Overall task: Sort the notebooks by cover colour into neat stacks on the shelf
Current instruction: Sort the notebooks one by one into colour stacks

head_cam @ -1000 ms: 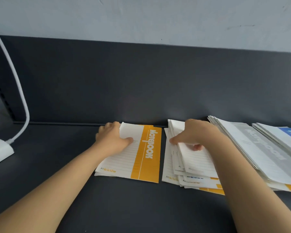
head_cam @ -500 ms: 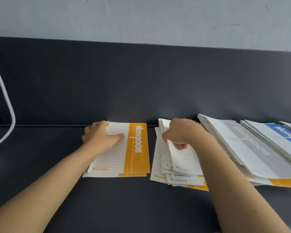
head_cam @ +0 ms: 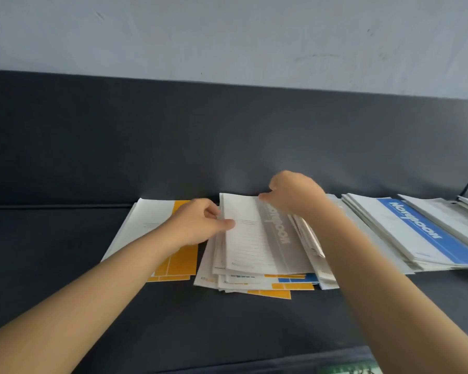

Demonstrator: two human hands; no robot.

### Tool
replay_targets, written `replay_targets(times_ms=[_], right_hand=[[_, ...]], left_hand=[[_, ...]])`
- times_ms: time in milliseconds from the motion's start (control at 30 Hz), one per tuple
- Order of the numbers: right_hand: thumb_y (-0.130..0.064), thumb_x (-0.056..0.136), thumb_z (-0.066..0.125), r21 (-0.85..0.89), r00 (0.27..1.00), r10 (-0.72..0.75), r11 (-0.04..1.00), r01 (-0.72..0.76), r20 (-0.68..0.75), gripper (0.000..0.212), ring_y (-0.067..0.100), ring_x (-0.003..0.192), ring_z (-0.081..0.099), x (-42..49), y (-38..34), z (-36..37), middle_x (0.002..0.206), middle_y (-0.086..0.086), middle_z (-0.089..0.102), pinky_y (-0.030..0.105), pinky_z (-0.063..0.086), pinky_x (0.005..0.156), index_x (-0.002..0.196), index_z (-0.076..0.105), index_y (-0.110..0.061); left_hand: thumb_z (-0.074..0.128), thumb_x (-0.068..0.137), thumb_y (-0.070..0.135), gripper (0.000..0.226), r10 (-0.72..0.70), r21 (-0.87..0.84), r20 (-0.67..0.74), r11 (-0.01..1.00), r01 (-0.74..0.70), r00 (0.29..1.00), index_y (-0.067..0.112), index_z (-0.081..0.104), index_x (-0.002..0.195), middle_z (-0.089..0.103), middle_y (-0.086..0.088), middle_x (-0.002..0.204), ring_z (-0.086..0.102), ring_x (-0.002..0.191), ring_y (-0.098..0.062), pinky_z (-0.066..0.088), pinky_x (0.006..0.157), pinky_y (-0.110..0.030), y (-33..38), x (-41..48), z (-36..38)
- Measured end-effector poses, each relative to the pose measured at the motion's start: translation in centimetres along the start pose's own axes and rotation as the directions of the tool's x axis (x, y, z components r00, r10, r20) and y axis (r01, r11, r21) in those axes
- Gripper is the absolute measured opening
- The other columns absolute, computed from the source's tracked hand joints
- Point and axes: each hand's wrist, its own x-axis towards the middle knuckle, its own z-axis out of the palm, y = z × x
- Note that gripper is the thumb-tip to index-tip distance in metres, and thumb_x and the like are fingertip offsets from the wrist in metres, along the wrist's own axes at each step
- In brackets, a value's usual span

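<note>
On the dark shelf (head_cam: 65, 238) I see the grey notebook (head_cam: 254, 244) on top of the mixed pile (head_cam: 235, 286). The left hand (head_cam: 197, 225) pinches its edge at 9 o'clock, thumb on top; the right hand (head_cam: 295, 194) pinches its edge at 12 o'clock. An orange notebook (head_cam: 181, 263) lies at the pile's 9 o'clock, a blue notebook (head_cam: 416, 233) at 3 o'clock.

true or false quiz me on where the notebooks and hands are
1. The grey notebook tops the middle pile. True.
2. The orange notebook lies right of the blue notebook. False: it lies left of the pile, and the blue one lies to the right.
3. The left hand grips the grey notebook's left edge. True.
4. The right hand lifts the blue notebook. False: it grips the grey notebook's far edge.
</note>
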Motion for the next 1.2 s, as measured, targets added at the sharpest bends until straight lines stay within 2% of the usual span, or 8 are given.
replay_targets(times_ms=[67,167,333,533,633,800,967,1200], right_hand=[[-0.035,0.081,0.061,0.004,0.995,0.077,0.997,-0.077,-0.067,0.029,0.016,0.057,0.042,-1.0,2.5,-1.4,0.065,-0.001,0.047,0.023,0.029,0.048,0.07,0.046,-0.012],[-0.055,0.076,0.067,-0.035,0.98,0.171,0.985,-0.169,0.098,0.046,0.016,0.066,0.049,-2.2,5.5,-2.3,0.073,-0.002,0.051,0.026,0.038,0.057,0.079,0.048,-0.013],[-0.067,0.076,0.06,0.068,0.942,0.154,0.981,-0.182,0.298,0.057,0.015,0.052,0.041,-2.3,8.0,-1.7,0.057,-0.001,0.044,0.025,0.034,0.053,0.062,0.042,-0.015],[-0.062,0.084,0.05,0.052,0.955,0.073,0.994,-0.092,0.289,0.05,0.012,0.05,0.048,-1.1,7.7,-0.1,0.056,-0.001,0.051,0.024,0.036,0.05,0.069,0.048,-0.014],[-0.062,0.083,0.048,0.035,0.948,0.095,0.993,-0.111,0.305,0.053,0.013,0.056,0.049,-0.7,7.5,0.8,0.066,0.001,0.052,0.026,0.037,0.052,0.105,0.052,-0.014],[-0.063,0.08,0.051,0.056,0.908,0.109,0.988,-0.144,0.405,0.055,0.017,0.06,0.057,0.2,7.9,0.8,0.07,0.003,0.056,0.028,0.046,0.055,0.108,0.047,-0.016],[-0.059,0.081,0.053,0.039,0.896,0.114,0.989,-0.144,0.43,0.048,0.016,0.053,0.053,0.4,9.1,0.3,0.067,0.002,0.051,0.026,0.042,0.051,0.102,0.048,-0.016],[-0.059,0.081,0.055,0.054,0.863,0.15,0.978,-0.201,0.482,0.062,0.015,0.046,0.038,0.7,13.4,-0.4,0.054,0.002,0.04,0.027,0.036,0.053,0.126,0.045,-0.017]], left_hand=[[0.074,0.081,0.046,0.036,-0.075,-0.007,0.043,0.997,0.075,0.996,0.02,0.06,0.101,0.063,0.006,0.098,0.061,0.095,-0.015,0.05,0.076,-0.029,1.6,0.6,1.1],[0.075,0.079,0.046,0.032,-0.141,0.087,0.032,0.987,0.138,0.989,0.02,0.058,0.086,0.058,0.005,0.079,0.061,0.075,-0.016,0.044,0.057,-0.025,3.3,1.5,1.9],[0.077,0.07,0.055,0.089,-0.244,0.246,-0.031,0.938,0.244,0.969,0.009,0.038,0.136,0.057,-0.005,0.123,0.059,0.105,-0.022,0.053,0.089,-0.039,4.3,2.4,2.8],[0.079,0.071,0.051,0.08,-0.294,0.189,-0.05,0.935,0.299,0.954,0.011,0.042,0.13,0.06,-0.002,0.113,0.06,0.098,-0.018,0.053,0.083,-0.034,3.1,3.0,2.9],[0.076,0.076,0.05,0.048,-0.261,0.187,-0.044,0.946,0.265,0.964,0.018,0.057,0.105,0.062,0.001,0.103,0.059,0.091,-0.015,0.052,0.08,-0.031,3.0,3.0,3.3],[0.056,0.064,0.073,0.079,-0.206,0.366,-0.091,0.903,0.225,0.974,0.024,0.059,0.126,0.057,-0.005,0.125,0.058,0.1,-0.019,0.054,0.087,-0.036,3.5,3.5,4.8],[0.057,0.07,0.071,0.073,-0.207,0.389,-0.111,0.891,0.234,0.972,0.022,0.059,0.124,0.054,-0.008,0.13,0.056,0.104,-0.02,0.052,0.089,-0.035,4.7,3.6,6.0],[0.057,0.081,0.066,0.072,-0.189,0.407,-0.132,0.885,0.227,0.973,0.014,0.052,0.131,0.042,-0.012,0.138,0.053,0.112,-0.027,0.043,0.077,-0.029,7.4,4.2,9.7]])
